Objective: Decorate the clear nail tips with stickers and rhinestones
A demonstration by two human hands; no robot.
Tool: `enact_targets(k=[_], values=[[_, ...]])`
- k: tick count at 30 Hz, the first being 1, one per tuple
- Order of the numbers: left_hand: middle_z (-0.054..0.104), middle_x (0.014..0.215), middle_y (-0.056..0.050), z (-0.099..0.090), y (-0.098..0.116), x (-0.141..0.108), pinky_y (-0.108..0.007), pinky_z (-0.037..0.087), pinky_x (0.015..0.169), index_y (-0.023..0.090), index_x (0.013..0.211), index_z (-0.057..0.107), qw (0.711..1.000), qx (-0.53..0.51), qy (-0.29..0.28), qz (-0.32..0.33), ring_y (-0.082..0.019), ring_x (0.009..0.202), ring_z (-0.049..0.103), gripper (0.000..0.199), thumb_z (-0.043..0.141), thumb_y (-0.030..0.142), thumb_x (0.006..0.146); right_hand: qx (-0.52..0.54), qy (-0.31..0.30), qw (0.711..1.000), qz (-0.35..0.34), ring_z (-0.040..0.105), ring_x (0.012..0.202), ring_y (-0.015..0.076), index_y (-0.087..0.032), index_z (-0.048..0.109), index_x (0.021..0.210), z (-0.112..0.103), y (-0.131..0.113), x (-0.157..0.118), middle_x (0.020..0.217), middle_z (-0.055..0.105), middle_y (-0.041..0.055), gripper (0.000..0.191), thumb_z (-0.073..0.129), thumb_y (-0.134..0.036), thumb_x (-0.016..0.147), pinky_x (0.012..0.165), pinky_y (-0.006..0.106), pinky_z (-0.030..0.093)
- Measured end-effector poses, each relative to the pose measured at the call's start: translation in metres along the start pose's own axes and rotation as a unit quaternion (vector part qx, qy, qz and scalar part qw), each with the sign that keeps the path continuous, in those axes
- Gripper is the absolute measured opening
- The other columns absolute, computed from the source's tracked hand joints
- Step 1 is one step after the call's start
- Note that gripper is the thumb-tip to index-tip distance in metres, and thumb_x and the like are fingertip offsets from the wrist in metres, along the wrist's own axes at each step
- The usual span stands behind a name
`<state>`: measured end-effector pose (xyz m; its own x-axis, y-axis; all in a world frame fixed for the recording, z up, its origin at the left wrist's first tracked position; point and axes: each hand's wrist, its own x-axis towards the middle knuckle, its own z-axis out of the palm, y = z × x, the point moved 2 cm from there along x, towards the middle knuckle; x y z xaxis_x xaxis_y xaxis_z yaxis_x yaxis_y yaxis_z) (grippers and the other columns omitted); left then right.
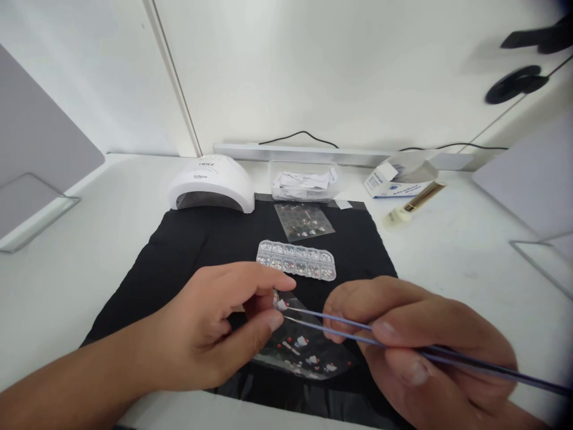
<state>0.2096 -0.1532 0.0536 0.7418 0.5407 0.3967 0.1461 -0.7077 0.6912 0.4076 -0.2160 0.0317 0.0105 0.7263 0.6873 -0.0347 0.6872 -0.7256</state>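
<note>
Right hand (430, 322) grips blue tweezers (358, 337); tips apart, long axis L–R, sloping slightly down toward R. Left hand (215, 325) is curled, thumb & forefinger spread around small decorated piece (279, 303); exact hold hidden, can't tell if pinched. Piece sits just L of tweezer tips, nearer left hand. Clear sticker sheet (320, 345) lies behind/below, btwn hands; compartment box (295, 260) beyond, on black mat (188, 257).

From view centre: white lamp (212, 181) at 10 o'clock, arched opening facing the near side. Clear tub (302, 196) at 1, holding paper slips (304, 180). Open box (397, 190) between 2 and 3; gold-capped bottle (414, 204) at 3, just beside it. Black cable (304, 132) near 12.
</note>
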Motion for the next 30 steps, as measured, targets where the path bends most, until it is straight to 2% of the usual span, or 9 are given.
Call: enact_targets(k=[4, 8, 12, 17, 21, 24, 30], values=[[0.060, 0.079, 0.000, -0.0018, 0.0011, 0.0038, -0.016, 0.046, 0.059, 0.016, 0.113, 0.058, 1.000, -0.007, -0.019, 0.007, -0.007, 0.067, 0.056, 0.025, 0.059, 0.010, 0.088, -0.004, -0.009, 1.000, 0.008, 0.059, 0.059, 0.0217, -0.023, 0.066, 0.109, -0.0018, -0.0010, -0.0008, 0.078, 0.061, 0.0065, 0.019, 0.055, -0.018, 0.093, 0.052, 0.037, 0.053], [0.060, 0.082, 0.000, -0.0028, 0.0019, 0.0053, -0.017, 0.047, 0.063, 0.016, 0.119, 0.056, 0.998, -0.021, -0.049, 0.017, -0.008, 0.072, 0.056, 0.031, 0.058, 0.010, 0.089, 0.005, -0.008, 1.000, 0.010, 0.060, 0.061, 0.0223, -0.023, 0.066, 0.109, -0.0022, -0.0033, -0.0016, 0.080, 0.061, 0.0069, 0.021, 0.055, -0.016, 0.092, 0.055, 0.039, 0.053], [0.059, 0.087, -0.002, -0.0027, 0.0009, 0.0039, -0.018, 0.047, 0.065, 0.015, 0.124, 0.055, 0.997, -0.022, -0.073, 0.002, -0.009, 0.075, 0.055, 0.032, 0.054, 0.010, 0.092, -0.007, -0.007, 1.000, 0.015, 0.060, 0.060, 0.0216, -0.022, 0.066, 0.106, -0.0028, -0.0037, -0.0020, 0.078, 0.062, 0.0070, 0.014, 0.057, -0.020, 0.095, 0.054, 0.038, 0.054], [0.058, 0.089, -0.002, -0.0029, 0.0008, 0.0038, -0.018, 0.046, 0.068, 0.016, 0.119, 0.058, 0.993, -0.029, -0.110, -0.025, -0.009, 0.078, 0.055, 0.026, 0.051, 0.011, 0.094, -0.026, -0.010, 0.999, 0.015, 0.060, 0.058, 0.0203, -0.023, 0.065, 0.105, -0.0058, -0.0025, -0.0024, 0.077, 0.064, 0.0065, 0.009, 0.060, -0.026, 0.098, 0.052, 0.036, 0.053], [0.057, 0.088, 0.000, -0.0028, 0.0013, 0.0056, -0.018, 0.045, 0.069, 0.016, 0.116, 0.058, 0.988, -0.035, -0.137, -0.053, -0.008, 0.078, 0.055, 0.022, 0.051, 0.014, 0.095, -0.006, -0.012, 1.000, 0.015, 0.059, 0.059, 0.0206, -0.021, 0.066, 0.104, -0.0068, -0.0019, -0.0006, 0.077, 0.062, 0.0074, 0.011, 0.058, -0.021, 0.097, 0.052, 0.036, 0.051], [0.058, 0.087, 0.000, -0.0022, 0.0008, 0.0066, -0.018, 0.045, 0.068, 0.016, 0.118, 0.057, 0.989, -0.043, -0.134, -0.045, -0.009, 0.077, 0.055, 0.024, 0.052, 0.014, 0.094, 0.040, -0.015, 0.999, 0.029, 0.058, 0.061, 0.0213, -0.020, 0.067, 0.104, -0.0060, -0.0017, 0.0033, 0.077, 0.060, 0.0078, 0.016, 0.056, -0.017, 0.094, 0.053, 0.037, 0.050], [0.059, 0.087, -0.002, -0.0034, -0.0032, 0.0058, -0.018, 0.045, 0.063, 0.017, 0.117, 0.058, 0.994, -0.042, -0.094, -0.031, -0.009, 0.074, 0.056, 0.023, 0.053, 0.015, 0.094, 0.100, -0.013, 0.992, 0.072, 0.057, 0.061, 0.0197, -0.020, 0.066, 0.097, -0.0045, -0.0022, 0.0066, 0.077, 0.060, 0.0058, 0.009, 0.057, -0.022, 0.096, 0.052, 0.034, 0.049]])
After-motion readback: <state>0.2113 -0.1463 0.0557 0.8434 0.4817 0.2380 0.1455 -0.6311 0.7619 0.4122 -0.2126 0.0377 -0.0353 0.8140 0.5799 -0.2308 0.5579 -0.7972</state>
